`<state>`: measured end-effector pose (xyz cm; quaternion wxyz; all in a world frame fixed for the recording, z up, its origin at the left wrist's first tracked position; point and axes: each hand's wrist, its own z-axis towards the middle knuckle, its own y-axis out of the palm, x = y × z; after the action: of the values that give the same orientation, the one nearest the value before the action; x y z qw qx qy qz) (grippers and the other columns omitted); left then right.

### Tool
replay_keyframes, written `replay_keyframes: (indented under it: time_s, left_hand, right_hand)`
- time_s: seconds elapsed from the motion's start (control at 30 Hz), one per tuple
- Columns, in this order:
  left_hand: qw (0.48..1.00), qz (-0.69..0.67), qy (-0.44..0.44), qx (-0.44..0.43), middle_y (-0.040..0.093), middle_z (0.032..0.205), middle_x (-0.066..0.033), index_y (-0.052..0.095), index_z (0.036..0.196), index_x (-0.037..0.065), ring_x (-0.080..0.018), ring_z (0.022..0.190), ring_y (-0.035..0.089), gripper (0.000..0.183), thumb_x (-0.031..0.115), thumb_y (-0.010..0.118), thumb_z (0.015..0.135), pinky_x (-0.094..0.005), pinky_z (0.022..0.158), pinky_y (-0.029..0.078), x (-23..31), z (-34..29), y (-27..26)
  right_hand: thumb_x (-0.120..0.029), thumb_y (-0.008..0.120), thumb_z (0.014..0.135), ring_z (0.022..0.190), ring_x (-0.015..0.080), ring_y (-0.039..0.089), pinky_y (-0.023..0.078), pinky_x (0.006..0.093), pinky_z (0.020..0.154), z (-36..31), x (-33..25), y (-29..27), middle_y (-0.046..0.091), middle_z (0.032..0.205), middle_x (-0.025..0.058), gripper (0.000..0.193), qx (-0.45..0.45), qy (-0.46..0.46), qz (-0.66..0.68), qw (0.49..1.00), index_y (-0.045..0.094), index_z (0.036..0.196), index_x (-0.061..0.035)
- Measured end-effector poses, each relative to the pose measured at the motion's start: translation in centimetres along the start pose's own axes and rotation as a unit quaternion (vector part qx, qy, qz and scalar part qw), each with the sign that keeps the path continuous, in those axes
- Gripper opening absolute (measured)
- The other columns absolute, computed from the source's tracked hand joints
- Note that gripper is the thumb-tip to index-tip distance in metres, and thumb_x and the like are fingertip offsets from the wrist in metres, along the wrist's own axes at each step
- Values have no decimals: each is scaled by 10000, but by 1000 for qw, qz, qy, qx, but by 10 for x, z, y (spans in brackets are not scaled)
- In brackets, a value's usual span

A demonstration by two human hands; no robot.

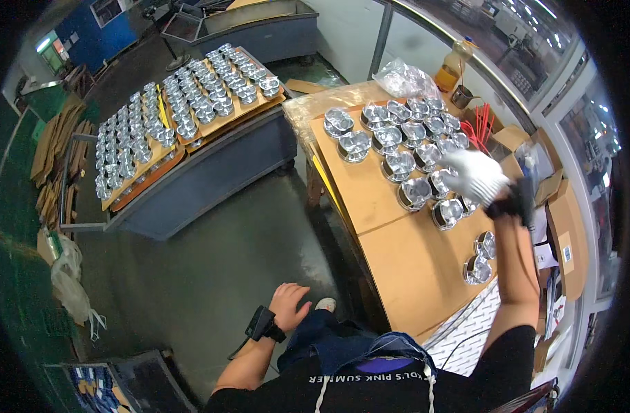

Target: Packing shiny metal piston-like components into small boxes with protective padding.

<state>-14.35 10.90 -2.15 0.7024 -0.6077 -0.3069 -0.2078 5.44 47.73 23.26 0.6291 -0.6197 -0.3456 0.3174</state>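
My right hand (472, 175), in a white knit glove, reaches over a group of silvery metal pistons (398, 166) standing on a cardboard-covered table. Its fingers are over the pistons at the group's right side; whether they grip one is hidden. Nearer to me, a pair of pistons (477, 269) stands apart by the table's right edge. My bare left hand (287, 306) hangs in the air beside the table's near left corner, fingers stretched and apart, holding nothing. Both wrists wear black straps with devices.
On the left stands a grey metal cart (218, 172) with boards full of pistons. A clear plastic bag (406, 79), a bottle of amber liquid (454, 65) and red strips (481, 127) lie at the table's far end. Open cardboard boxes (566, 227) line its right side.
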Motion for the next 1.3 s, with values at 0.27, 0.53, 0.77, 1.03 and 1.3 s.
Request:
replay_keyframes:
  time_s: [0.27, 0.53, 0.77, 1.03, 1.3]
  left_hand:
    - [989, 12, -96, 114, 594, 1007, -165, 578, 1060, 42, -349, 993, 532, 358, 193, 645, 742, -438, 903, 394, -11, -54, -9]
    - [971, 1, -202, 129, 610, 990, -140, 581, 1042, 39, -313, 966, 554, 317, 151, 634, 750, -404, 861, 420, -11, -103, -4]
    - [988, -13, -130, 86, 608, 999, -144, 569, 1062, 33, -316, 985, 549, 316, 171, 606, 780, -401, 875, 416, 4, -60, -4]
    - [1000, -15, 11, 0, 598, 989, -159, 556, 1070, 21, -338, 957, 544, 342, 144, 623, 758, -415, 860, 418, 18, 1, -7]
    - [980, -22, 181, -84, 592, 984, -161, 547, 1062, 8, -342, 930, 550, 345, 89, 643, 742, -420, 846, 428, 72, 52, 17]
  right_hand:
    - [-182, 482, 815, 690, 232, 578, 464, 341, 620, 187, -49, 116, 621, 906, 130, 287, 20, -193, -74, 978, 608, 1069, -139]
    - [-120, 521, 746, 670, 282, 615, 486, 366, 605, 238, -62, 156, 642, 876, 142, 257, -68, -94, 23, 993, 663, 953, -177]
    - [-188, 505, 777, 676, 307, 600, 482, 383, 615, 131, -67, 147, 607, 725, 139, 145, 74, -244, 70, 964, 623, 843, -134]
    - [-211, 516, 766, 810, 286, 607, 497, 371, 688, -97, -73, 80, 608, 897, 83, 269, -206, -83, 159, 962, 600, 1021, -192]
    - [-228, 475, 798, 695, 315, 597, 476, 423, 578, -216, -50, 130, 568, 768, 137, 171, -78, 102, 101, 987, 593, 889, -143]
